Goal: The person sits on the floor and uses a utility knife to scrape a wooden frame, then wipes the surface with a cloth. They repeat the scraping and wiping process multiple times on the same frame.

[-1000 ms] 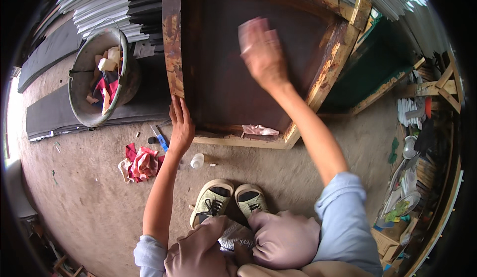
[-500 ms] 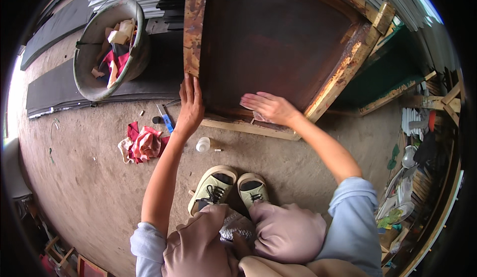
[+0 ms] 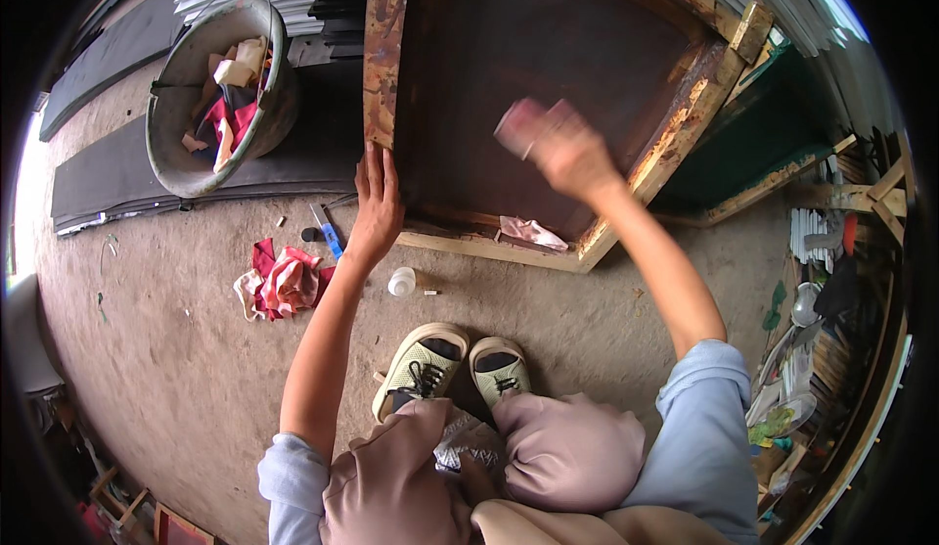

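Note:
A wooden frame [image 3: 384,56] with a dark, sheet-like inner panel [image 3: 489,75] leans in front of me, its rails stained and worn. My left hand [image 3: 377,203] rests against the lower end of the left rail, fingers stretched out along it. Over the panel's lower middle is my right hand [image 3: 567,152], smeared by motion. Its fingers look pink at the tips, and I cannot make out whether they hold anything. A crumpled pale pink cloth [image 3: 533,233] lies on the inner ledge of the bottom rail, below the right hand and apart from it.
A worn bucket [image 3: 161,168] with fabric scraps stands at the left. Near it on the floor lie a red and pink cloth [image 3: 289,283], a blue-handled tool [image 3: 333,243] and a small clear container [image 3: 401,282]. Another green-panelled frame [image 3: 758,168] leans behind at the right; clutter [image 3: 802,349] lines that side.
My right hand has lifted off the pale pink cloth and moved up over the panel, leaving the cloth on the bottom ledge. The left hand stays at the rail.

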`<state>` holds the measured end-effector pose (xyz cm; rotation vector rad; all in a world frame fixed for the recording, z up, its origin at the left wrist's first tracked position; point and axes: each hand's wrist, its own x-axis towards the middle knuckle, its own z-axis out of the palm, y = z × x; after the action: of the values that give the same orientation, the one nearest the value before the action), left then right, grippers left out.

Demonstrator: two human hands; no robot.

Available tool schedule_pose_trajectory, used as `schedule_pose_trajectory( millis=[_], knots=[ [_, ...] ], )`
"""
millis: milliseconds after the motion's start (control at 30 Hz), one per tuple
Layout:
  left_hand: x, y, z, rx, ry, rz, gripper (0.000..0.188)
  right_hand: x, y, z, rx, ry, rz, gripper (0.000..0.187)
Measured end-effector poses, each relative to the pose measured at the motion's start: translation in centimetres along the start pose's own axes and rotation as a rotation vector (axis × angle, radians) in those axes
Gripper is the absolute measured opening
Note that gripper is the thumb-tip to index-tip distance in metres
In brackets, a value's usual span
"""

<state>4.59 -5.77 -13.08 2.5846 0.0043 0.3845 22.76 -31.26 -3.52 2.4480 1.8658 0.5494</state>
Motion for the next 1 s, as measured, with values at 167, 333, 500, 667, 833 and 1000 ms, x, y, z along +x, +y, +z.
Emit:
schedule_pose_trajectory(
  millis=[167, 333, 500, 667, 833, 1000],
  knots=[
    [0.5, 0.2, 0.0, 0.0, 0.017, 0.015, 0.076, 4.6, 1.7, -1.3, -0.153, 0.39, 0.64, 0.056],
    [0.5, 0.9, -0.1, -0.016, -0.032, -0.021, 0.079, -3.6, -6.7, 3.0, 0.145, -0.049, 0.266, 0.058],
    [0.3, 0.3, 0.0, 0.059, -0.024, 0.013, 0.081, -0.3, 1.9, -1.7, -0.123, 0.371, 0.809, 0.052],
    [0.3, -0.2, 0.1, 0.066, -0.033, 0.018, 0.081, 3.1, -1.7, 0.2, -0.005, 0.383, 0.843, 0.059],
    [0.1, 0.0, 0.9, 0.108, -0.013, 0.015, 0.078, -5.0, -8.5, 5.0, 0.07, 0.201, 0.973, 0.075],
    [-0.2, 0.2, 0.8, 0.177, -0.01, 0.04, 0.078, 3.1, 1.2, -1.1, -0.118, 0.409, 1.126, 0.081]
  ],
)
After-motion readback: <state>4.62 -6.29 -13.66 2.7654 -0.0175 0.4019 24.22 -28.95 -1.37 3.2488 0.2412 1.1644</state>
